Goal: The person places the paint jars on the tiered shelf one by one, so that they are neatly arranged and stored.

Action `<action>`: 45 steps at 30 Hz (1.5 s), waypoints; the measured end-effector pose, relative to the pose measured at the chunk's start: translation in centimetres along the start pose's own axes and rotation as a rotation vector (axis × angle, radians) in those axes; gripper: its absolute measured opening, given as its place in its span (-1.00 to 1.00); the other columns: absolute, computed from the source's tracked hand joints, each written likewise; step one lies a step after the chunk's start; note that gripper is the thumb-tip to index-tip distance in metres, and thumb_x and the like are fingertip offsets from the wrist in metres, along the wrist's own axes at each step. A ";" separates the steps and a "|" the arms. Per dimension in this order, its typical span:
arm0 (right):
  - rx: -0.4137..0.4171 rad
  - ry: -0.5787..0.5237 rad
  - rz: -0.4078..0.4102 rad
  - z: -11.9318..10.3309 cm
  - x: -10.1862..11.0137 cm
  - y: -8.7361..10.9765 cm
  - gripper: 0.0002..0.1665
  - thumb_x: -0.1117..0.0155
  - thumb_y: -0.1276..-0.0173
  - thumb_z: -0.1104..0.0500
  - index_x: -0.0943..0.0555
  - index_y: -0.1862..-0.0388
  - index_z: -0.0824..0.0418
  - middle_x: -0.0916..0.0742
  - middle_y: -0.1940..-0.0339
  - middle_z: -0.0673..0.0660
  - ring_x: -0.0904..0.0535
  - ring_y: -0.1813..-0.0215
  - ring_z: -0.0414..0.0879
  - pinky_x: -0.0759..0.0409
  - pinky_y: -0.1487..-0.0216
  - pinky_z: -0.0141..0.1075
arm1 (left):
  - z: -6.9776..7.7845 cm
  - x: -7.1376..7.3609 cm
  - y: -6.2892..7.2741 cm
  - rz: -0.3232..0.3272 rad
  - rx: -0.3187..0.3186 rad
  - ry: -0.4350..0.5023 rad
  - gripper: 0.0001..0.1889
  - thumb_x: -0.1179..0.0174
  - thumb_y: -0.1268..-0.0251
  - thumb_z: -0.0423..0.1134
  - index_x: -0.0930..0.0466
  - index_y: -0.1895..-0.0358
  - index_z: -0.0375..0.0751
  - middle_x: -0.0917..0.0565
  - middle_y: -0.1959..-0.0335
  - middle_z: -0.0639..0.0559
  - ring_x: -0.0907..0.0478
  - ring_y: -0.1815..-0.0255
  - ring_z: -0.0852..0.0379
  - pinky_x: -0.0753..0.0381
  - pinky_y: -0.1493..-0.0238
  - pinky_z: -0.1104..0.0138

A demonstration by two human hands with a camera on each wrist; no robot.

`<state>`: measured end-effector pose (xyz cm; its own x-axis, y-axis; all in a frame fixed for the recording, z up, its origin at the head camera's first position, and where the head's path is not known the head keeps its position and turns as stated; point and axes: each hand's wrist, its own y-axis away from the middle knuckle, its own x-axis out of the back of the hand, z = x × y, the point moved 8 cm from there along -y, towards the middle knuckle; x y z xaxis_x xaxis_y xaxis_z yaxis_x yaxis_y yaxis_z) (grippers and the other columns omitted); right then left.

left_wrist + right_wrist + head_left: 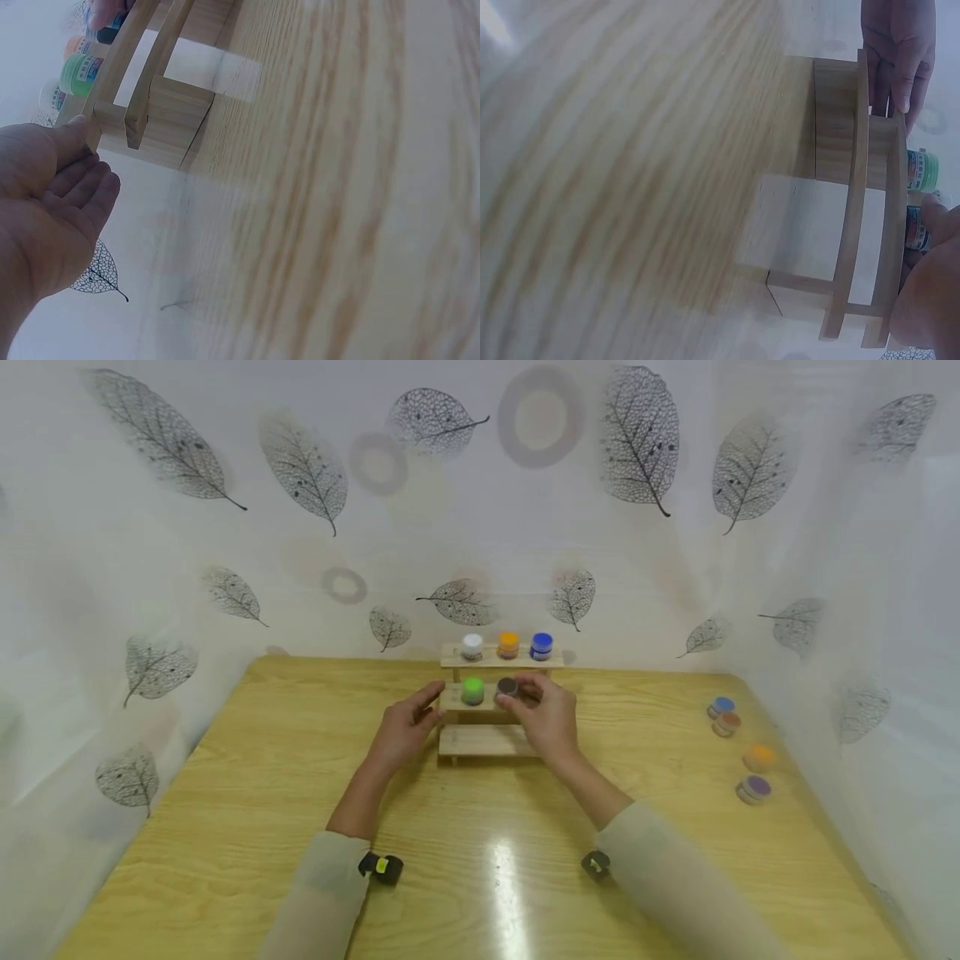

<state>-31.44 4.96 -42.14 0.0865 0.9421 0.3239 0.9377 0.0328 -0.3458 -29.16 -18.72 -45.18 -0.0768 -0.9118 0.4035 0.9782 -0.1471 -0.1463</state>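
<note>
A three-step wooden rack (483, 741) stands toward the back of the table. My left hand (405, 729) grips the left end of its middle step, thumb at the front edge, as the left wrist view also shows. My right hand (549, 714) pinches a small paint jar with a dark lid (507, 687) between thumb and fingers, at the middle step. Left of it on that step sits a green paint jar (472, 691). White (472, 647), orange (508, 646) and blue (542, 647) paint jars stand in a row on the top step.
At the table's right side are loose jars with blue (722, 707), brown (727, 724), orange (760, 757) and purple (753, 789) lids. A leaf-printed curtain (465, 527) hangs behind the table (300, 877) and along both sides.
</note>
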 end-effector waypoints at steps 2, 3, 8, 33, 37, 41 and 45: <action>0.012 0.033 0.023 -0.1 0.1 0.0 -0.53 -0.68 -0.20 0.19 -0.73 -0.05 0.32 -0.83 0.04 0.27 -0.81 -0.03 0.08 -0.81 0.00 -0.41 | 0.1 -0.1 -0.1 -0.001 -0.003 0.001 -0.45 -0.16 -0.66 -0.27 -0.34 -0.60 -0.20 -0.35 -0.62 -0.11 -0.38 -0.57 -0.16 -0.54 -0.48 0.18; 0.015 0.045 0.032 -0.1 0.2 0.1 -0.52 -0.68 -0.20 0.18 -0.73 -0.05 0.32 -0.83 0.03 0.27 -0.81 -0.03 0.09 -0.82 0.00 -0.38 | 0.1 -0.1 -0.1 -0.001 -0.004 0.001 -0.45 -0.17 -0.66 -0.27 -0.34 -0.60 -0.20 -0.35 -0.62 -0.11 -0.38 -0.56 -0.16 -0.55 -0.48 0.19; 0.011 0.098 0.043 0.1 0.4 0.1 -0.36 -0.71 -0.18 0.08 -0.70 -0.18 0.30 -0.80 -0.13 0.27 -0.75 -0.20 0.13 -0.75 -0.23 -0.26 | 0.1 -0.2 -0.2 -0.005 -0.011 -0.006 -0.45 -0.16 -0.66 -0.27 -0.34 -0.61 -0.20 -0.36 -0.61 -0.11 -0.38 -0.56 -0.17 -0.54 -0.48 0.19; -0.142 -0.080 0.191 4.5 9.6 3.7 -0.29 -0.64 -0.30 0.08 -0.63 -0.33 0.37 -0.73 -0.29 0.29 -0.64 -0.39 0.13 -0.56 -0.46 0.04 | 0.0 0.1 0.1 -0.006 -0.007 -0.010 -0.44 -0.14 -0.67 -0.28 -0.31 -0.62 -0.19 -0.33 -0.63 -0.11 -0.32 -0.61 -0.12 -0.52 -0.49 0.17; -0.168 -0.037 0.192 5.1 11.0 4.3 -0.25 -0.62 -0.32 0.03 -0.60 -0.37 0.36 -0.70 -0.33 0.28 -0.61 -0.42 0.11 -0.54 -0.50 -0.02 | 0.0 0.3 0.1 -0.004 -0.006 0.003 -0.44 -0.14 -0.67 -0.27 -0.32 -0.62 -0.18 -0.33 -0.63 -0.11 -0.33 -0.60 -0.13 -0.55 -0.47 0.17; -0.184 0.020 0.160 5.6 12.7 5.8 -0.23 -0.59 -0.35 0.00 -0.57 -0.40 0.35 -0.69 -0.36 0.27 -0.59 -0.44 0.11 -0.53 -0.50 -0.07 | 0.1 0.1 0.1 -0.011 -0.017 0.018 -0.44 -0.15 -0.66 -0.27 -0.32 -0.62 -0.20 -0.34 -0.62 -0.12 -0.34 -0.59 -0.14 -0.56 -0.45 0.18; -0.192 0.088 0.130 5.8 14.8 7.6 -0.23 -0.57 -0.38 -0.01 -0.55 -0.42 0.37 -0.68 -0.37 0.28 -0.59 -0.44 0.16 -0.49 -0.49 -0.08 | 0.2 0.0 0.1 -0.015 -0.011 0.016 -0.44 -0.15 -0.67 -0.26 -0.32 -0.62 -0.19 -0.34 -0.62 -0.10 -0.34 -0.59 -0.12 -0.56 -0.45 0.20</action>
<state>-24.96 21.12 -45.05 0.2316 0.9014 0.3658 0.9628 -0.1587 -0.2185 -29.05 -18.64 -45.05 -0.0950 -0.9154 0.3912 0.9748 -0.1653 -0.1501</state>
